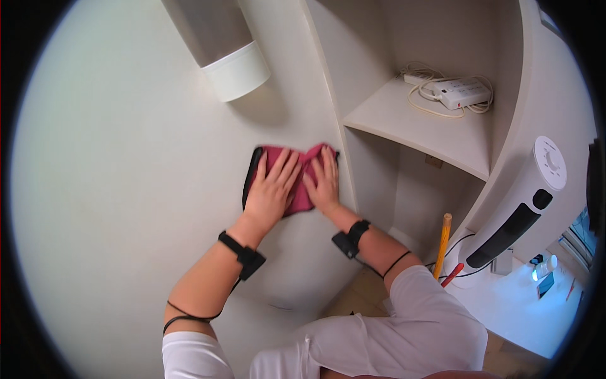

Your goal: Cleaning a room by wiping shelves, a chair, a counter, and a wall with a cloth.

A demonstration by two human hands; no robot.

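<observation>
A dark pink cloth (304, 201) with black edging is spread on a pale, smooth panel (158, 189). My left hand (271, 188) lies flat over its left and middle part, fingers stretched out and pressing it to the surface. Beside it, my right hand (324, 184) rests on the cloth's right side with fingers extended. A raised fold of cloth shows between the two hands near the top. Both wrists carry black straps with small dark boxes.
Above hangs a tinted cylinder with a white lower collar (237, 72). Right of the panel, an open shelf (404, 129) holds a white power strip (464, 93) with coiled cable. Farther right stand a white tower appliance (514, 208), a yellow stick (443, 243) and a white table (505, 309).
</observation>
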